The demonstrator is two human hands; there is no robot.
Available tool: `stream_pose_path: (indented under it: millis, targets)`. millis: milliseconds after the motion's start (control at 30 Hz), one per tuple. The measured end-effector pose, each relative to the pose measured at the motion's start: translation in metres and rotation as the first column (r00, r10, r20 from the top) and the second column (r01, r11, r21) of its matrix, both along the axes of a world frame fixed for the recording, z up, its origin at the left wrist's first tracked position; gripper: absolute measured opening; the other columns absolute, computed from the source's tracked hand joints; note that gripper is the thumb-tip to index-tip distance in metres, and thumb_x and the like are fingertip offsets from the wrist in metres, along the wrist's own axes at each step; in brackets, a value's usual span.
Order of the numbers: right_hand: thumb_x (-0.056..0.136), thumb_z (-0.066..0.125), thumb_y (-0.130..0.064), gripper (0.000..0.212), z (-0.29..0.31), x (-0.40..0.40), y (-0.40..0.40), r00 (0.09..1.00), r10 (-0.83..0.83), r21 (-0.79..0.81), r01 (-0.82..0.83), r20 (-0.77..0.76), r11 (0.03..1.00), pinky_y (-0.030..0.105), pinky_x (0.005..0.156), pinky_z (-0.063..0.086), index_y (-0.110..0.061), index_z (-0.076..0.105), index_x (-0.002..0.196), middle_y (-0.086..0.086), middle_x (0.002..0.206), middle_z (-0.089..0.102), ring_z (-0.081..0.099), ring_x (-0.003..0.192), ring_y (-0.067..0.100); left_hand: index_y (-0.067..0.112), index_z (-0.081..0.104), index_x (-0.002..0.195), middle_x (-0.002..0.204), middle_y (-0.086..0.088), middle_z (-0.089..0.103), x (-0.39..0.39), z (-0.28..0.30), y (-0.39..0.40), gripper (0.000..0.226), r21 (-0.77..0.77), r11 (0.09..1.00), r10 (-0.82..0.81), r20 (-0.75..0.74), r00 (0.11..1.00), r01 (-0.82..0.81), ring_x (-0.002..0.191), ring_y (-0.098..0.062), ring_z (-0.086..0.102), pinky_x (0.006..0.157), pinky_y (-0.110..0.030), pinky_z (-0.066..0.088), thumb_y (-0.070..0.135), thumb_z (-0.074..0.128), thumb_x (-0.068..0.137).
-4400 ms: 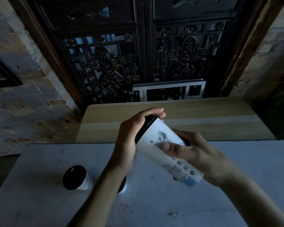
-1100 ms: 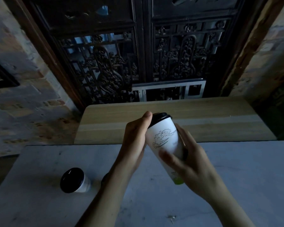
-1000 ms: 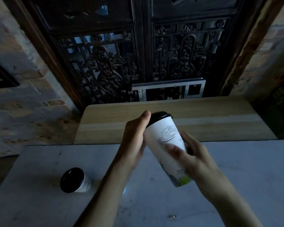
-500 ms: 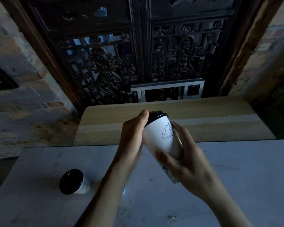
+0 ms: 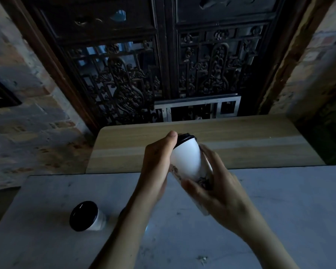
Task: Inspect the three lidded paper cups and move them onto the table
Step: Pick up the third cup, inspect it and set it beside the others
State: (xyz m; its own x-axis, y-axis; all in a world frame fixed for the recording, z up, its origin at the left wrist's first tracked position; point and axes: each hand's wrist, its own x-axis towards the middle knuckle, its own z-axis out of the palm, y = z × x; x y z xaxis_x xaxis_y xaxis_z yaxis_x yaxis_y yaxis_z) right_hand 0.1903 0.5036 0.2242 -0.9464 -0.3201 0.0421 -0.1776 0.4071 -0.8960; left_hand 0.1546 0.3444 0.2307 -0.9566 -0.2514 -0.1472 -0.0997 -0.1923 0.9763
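From the head view, I have the cup (image 5: 186, 160) lifted in mid-frame, above the seam between the grey table (image 5: 279, 210) and the wooden bench (image 5: 241, 144) behind it. My left hand (image 5: 155, 171) wraps the cup's left side, thumb up near the lid (image 5: 185, 137); my right hand (image 5: 219, 193) cups its lower right part, fingers curled round the base. Both hold it firmly.

A second cup (image 5: 87, 216) stands upright at lower left of the table. A third seems hidden behind my left forearm; I cannot tell its pose.

Risks, as I judge them: the lid could pop if I squeeze near the rim, and tilting may spill any contents. Lowering my left arm could knock the hidden cup.

The held cup's long axis runs from lower right to upper left, lid pointing up and away from me, slightly tilted.
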Motion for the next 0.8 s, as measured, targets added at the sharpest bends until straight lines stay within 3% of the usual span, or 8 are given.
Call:
stream_pose_path:
  millis: [100,233,333,433,500,600,667,800]
  targets:
    - [0.078,0.065,-0.067,0.085,-0.003,0.001,0.000,0.998,-0.015,0.031,0.017,-0.056,0.999,0.028,0.076,0.059,-0.043,0.034,0.153,-0.012,0.127,0.068,0.071,0.103,0.011,0.019,0.085,0.090,0.101,-0.016,0.082,-0.001,-0.001,-0.001,0.041,-0.009,1.000,-0.014,0.001,1.000,0.014,0.099,-0.031,0.075,0.092,-0.046,0.053,0.049,0.056,0.088]
    - [0.083,0.075,-0.033,0.057,0.007,-0.007,0.004,0.963,0.139,-0.421,-0.030,0.230,0.907,0.028,0.079,0.060,-0.031,0.059,0.138,-0.006,0.115,0.076,0.075,0.101,0.013,0.013,0.083,0.104,0.111,-0.017,0.080,0.001,0.000,-0.008,0.048,0.037,0.996,-0.077,-0.006,0.997,0.077,0.113,-0.040,0.071,0.096,-0.049,0.051,0.047,0.050,0.094]
    - [0.085,0.072,-0.030,0.043,0.008,-0.008,0.009,0.907,0.240,-0.540,-0.016,0.346,0.841,0.031,0.071,0.059,-0.025,0.069,0.128,0.006,0.106,0.078,0.076,0.089,0.028,0.012,0.082,0.107,0.114,-0.021,0.078,0.004,0.003,-0.008,0.049,0.051,0.994,-0.100,-0.022,0.995,0.101,0.106,-0.038,0.072,0.089,-0.045,0.050,0.047,0.049,0.096]
    - [0.087,0.069,-0.030,0.040,0.002,-0.008,0.007,0.915,0.194,-0.519,0.020,0.355,0.855,0.034,0.072,0.059,-0.026,0.068,0.126,0.008,0.105,0.078,0.077,0.089,0.032,0.009,0.082,0.103,0.111,-0.023,0.078,0.004,0.003,-0.006,0.043,0.042,0.996,-0.078,-0.008,0.997,0.078,0.094,-0.030,0.071,0.081,-0.041,0.048,0.040,0.051,0.103]
    - [0.085,0.072,-0.032,0.050,-0.001,-0.009,0.004,0.948,0.108,-0.445,0.039,0.301,0.895,0.026,0.075,0.058,-0.030,0.061,0.134,0.003,0.111,0.079,0.077,0.098,0.021,0.006,0.081,0.102,0.108,-0.026,0.078,0.003,0.004,-0.005,0.042,0.029,0.998,-0.047,0.011,0.999,0.047,0.091,-0.029,0.070,0.080,-0.040,0.049,0.041,0.058,0.099]
    - [0.082,0.079,-0.041,0.063,-0.009,-0.008,-0.001,0.981,0.044,-0.335,0.023,0.191,0.942,0.030,0.077,0.061,-0.035,0.053,0.139,-0.010,0.113,0.077,0.076,0.099,0.010,-0.004,0.074,0.099,0.100,-0.030,0.075,0.002,0.005,-0.003,0.068,-0.003,1.000,-0.027,0.014,1.000,0.027,0.088,-0.028,0.063,0.079,-0.041,0.044,0.059,0.064,0.076]
    - [0.079,0.078,-0.050,0.069,-0.013,-0.006,-0.003,0.990,0.029,-0.244,0.006,0.139,0.970,0.040,0.080,0.064,-0.039,0.050,0.141,-0.014,0.113,0.075,0.075,0.099,0.011,-0.014,0.063,0.100,0.091,-0.017,0.066,0.002,0.005,-0.003,0.081,-0.032,0.999,-0.019,0.000,1.000,0.019,0.087,-0.025,0.056,0.079,-0.040,0.039,0.062,0.063,0.072]
    - [0.084,0.077,-0.029,0.054,-0.008,-0.008,0.001,0.982,0.069,-0.372,0.000,0.173,0.928,0.030,0.075,0.060,-0.030,0.060,0.136,-0.004,0.112,0.076,0.075,0.098,0.012,-0.004,0.071,0.094,0.093,-0.016,0.072,0.003,0.002,-0.005,0.065,-0.060,0.997,-0.047,0.001,0.999,0.047,0.086,-0.024,0.060,0.078,-0.040,0.043,0.059,0.063,0.080]
